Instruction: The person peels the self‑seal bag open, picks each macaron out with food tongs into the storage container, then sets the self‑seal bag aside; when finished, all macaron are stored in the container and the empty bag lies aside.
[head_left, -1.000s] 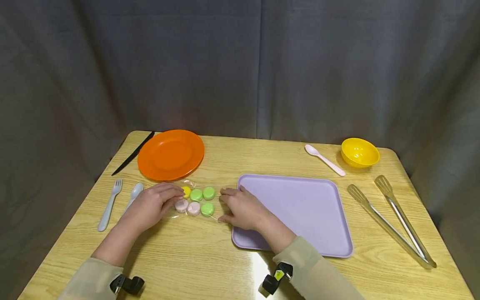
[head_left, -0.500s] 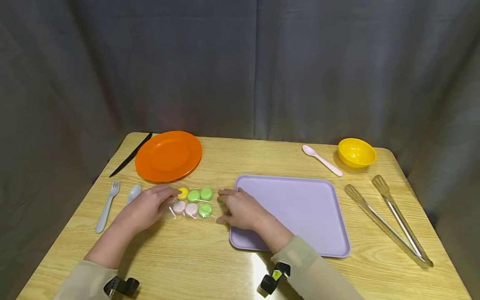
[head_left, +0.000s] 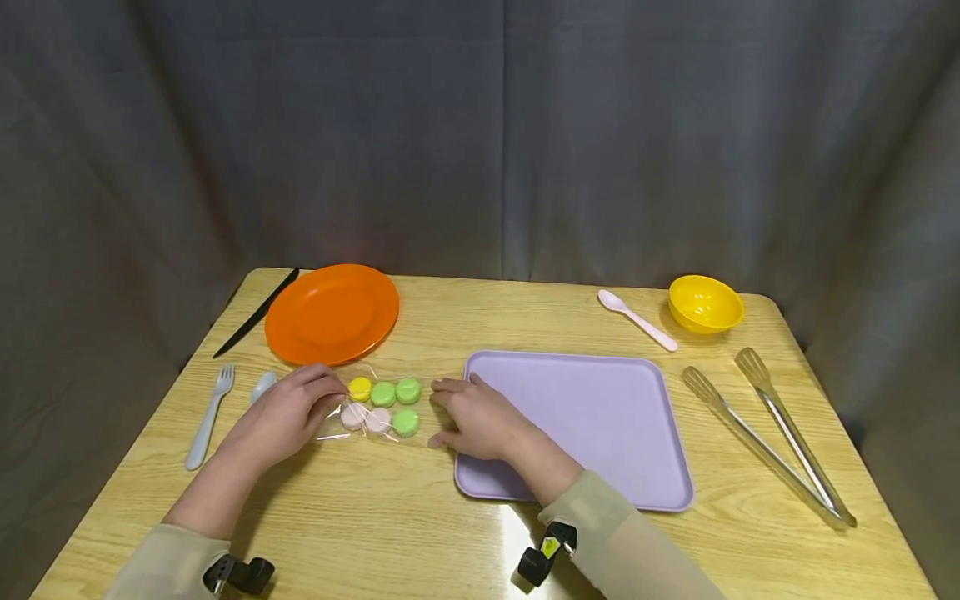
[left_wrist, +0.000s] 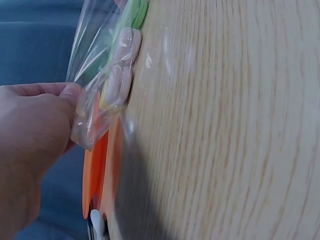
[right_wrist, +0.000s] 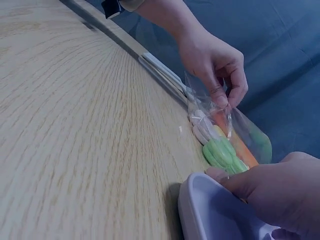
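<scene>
Plastic bag (head_left: 370, 407) of macarons (head_left: 383, 394) on the table (head_left: 360, 517), left end lifted in a pinch.
My right hand (head_left: 480, 417), fingers loose and apart, stays across the edge of the purple tray (head_left: 592, 417) at the bag's right end; whether it presses the bag I can't tell. My left hand (head_left: 288, 410) pinches the other end, its fingertips farther from the yellow macaron (head_left: 360, 389) than a second ago. That likely works loose plastic away from the six macarons inside. Just beyond lies the orange plate (head_left: 332, 312).
</scene>
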